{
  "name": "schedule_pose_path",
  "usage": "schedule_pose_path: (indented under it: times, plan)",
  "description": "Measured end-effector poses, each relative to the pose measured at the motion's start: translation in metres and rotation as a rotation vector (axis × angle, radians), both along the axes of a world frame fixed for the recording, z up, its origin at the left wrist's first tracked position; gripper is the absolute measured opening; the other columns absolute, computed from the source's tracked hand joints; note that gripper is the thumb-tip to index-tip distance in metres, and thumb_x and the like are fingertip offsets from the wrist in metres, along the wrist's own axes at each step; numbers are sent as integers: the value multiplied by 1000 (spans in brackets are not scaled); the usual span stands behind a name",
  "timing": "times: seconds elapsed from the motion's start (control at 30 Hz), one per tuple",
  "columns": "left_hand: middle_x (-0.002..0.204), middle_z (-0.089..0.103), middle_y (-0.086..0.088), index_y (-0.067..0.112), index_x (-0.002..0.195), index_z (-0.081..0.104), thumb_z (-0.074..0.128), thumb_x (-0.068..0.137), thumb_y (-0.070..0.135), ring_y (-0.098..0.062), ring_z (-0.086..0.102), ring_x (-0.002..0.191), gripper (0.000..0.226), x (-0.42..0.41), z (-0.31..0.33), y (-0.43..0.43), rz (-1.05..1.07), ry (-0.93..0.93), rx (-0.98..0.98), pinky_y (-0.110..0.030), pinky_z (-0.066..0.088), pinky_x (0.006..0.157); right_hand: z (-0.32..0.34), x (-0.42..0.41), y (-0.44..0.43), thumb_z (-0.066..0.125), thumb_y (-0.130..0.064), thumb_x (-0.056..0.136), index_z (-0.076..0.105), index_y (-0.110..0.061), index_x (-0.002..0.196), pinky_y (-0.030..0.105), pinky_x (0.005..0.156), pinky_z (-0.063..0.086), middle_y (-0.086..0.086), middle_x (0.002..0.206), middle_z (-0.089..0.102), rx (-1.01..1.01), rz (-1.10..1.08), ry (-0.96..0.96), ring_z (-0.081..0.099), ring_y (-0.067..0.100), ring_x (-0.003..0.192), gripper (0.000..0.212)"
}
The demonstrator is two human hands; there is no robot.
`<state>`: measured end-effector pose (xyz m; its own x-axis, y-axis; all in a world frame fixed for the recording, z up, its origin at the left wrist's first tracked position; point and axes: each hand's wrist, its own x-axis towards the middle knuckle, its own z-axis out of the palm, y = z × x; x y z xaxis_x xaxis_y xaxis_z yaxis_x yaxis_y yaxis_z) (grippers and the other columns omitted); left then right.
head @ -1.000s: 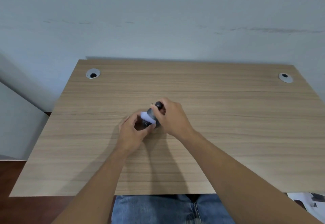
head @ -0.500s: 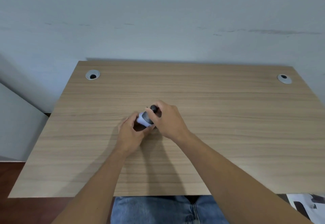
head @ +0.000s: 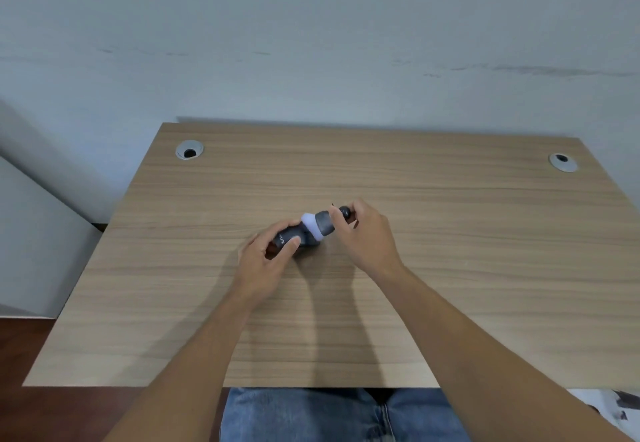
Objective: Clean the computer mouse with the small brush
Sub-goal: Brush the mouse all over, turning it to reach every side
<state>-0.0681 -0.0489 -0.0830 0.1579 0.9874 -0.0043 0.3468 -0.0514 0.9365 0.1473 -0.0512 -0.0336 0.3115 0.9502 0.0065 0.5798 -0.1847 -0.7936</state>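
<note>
Soft even light, faint forearm shadows on desk (head: 450, 233), edges perhaps warped

Light wood-grain desk (head: 450, 285) pushed against a pale grey-white wall (head: 311, 43) that shows faint scuff marks and hairline cracks, with a grey cable grommet (head: 189, 149) at the back left corner and a second grommet (head: 562, 162) at the back right. A white panel or cabinet side (head: 31, 251) stands left of the desk, above dark reddish-brown floor (head: 20, 407). Light is even and soft, shadows on the desktop fall toward the near edge.
</note>
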Motion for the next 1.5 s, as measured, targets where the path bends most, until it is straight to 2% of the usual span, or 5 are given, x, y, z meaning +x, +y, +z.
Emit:
schedule_pose_path:
  times: [0.43,0.8,1.03,1.4,1.5]
  plan:
    - [131,77,3,44,141,69,78,90,-7,-3,71,95,72,-16,5,6,-225,16,-121,-17,55,92,5,2,1,72,-42,98,58,-15,73,21,53,32,-7,62,53,-55,16,12,48,11,60,39]
    - [88,76,-1,37,110,81,93,80,55,-27,66,90,37,-3,-5,-2,-94,112,-72,-48,55,91,15,-19,-17,75,-42,97,63,-12,83,15,56,39,-12,68,58,-28,155,166,48,4,57,35]
    - [70,66,4,47,124,81,92,79,59,-6,63,68,48,1,-13,0,-49,157,-49,-43,18,137,12,5,-21,75,-36,97,62,-7,83,17,55,40,-11,67,56,-76,88,93,49,4,56,35]
    - [55,47,16,39,71,71,97,81,44,-5,51,64,28,9,4,-8,13,189,8,-63,42,113,24,-12,-22,73,-38,99,65,-16,87,13,62,43,-7,78,73,-35,210,63,61,2,66,26]
    - [56,53,21,42,91,84,95,83,42,1,55,70,14,10,4,-9,23,159,22,-64,42,114,19,-6,-20,73,-37,97,61,-19,83,15,59,41,-10,73,64,-39,159,32,56,2,63,26]
